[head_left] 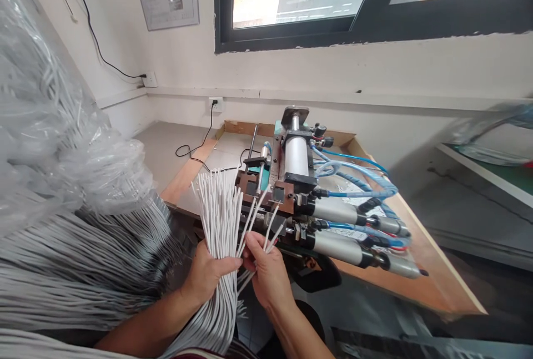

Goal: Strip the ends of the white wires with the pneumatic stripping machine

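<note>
A thick bundle of light grey cables (220,215) stands upright in front of me, its cut ends pointing up. My left hand (208,273) is wrapped round it, thumb across the front. Close beside it, my right hand (266,270) pinches a few single cables (272,231) whose ends fan out from the bundle's right side. Just beyond those ends is a pneumatic machine (283,170) with silver cylinders and dark metal blocks. The lower part of the bundle hangs down between my forearms.
Many more grey cables (83,259) lie in a heap at the left, under clear plastic wrapping (75,126). The machine sits on a wood-edged table (437,287), with blue air hoses (366,181) on its right. A green-topped shelf (508,181) juts out at the right.
</note>
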`<state>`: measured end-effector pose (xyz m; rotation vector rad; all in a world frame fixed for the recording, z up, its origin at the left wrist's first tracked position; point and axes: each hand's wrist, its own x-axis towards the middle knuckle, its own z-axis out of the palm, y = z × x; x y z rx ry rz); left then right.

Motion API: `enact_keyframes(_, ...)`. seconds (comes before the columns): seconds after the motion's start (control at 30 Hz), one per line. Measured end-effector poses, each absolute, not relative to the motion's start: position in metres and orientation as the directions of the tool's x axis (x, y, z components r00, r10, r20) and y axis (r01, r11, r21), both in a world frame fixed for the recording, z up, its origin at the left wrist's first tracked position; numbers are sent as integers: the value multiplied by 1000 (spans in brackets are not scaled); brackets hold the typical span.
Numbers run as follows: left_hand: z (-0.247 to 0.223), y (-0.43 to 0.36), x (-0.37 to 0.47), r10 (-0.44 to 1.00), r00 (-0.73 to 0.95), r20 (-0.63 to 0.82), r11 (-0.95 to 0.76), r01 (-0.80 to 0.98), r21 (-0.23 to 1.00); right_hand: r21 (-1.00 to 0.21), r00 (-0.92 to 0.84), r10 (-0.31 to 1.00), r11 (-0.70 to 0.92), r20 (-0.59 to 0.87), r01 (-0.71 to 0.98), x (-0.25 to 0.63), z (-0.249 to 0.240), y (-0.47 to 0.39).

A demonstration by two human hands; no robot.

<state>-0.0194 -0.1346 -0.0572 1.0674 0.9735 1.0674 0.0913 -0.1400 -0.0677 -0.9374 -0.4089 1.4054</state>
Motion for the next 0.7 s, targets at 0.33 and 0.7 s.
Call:
enact_keyframes(0.33,-62,-134,-24,963,124,-238,262,-243,934,-779,238,903,-149,-359,-609,99,-79,-162)
enact_keyframes(0.7,-59,-135,-20,965,161,-209,242,-227,943,-692,-5,924,-290,-382,-660,98,-70,-150)
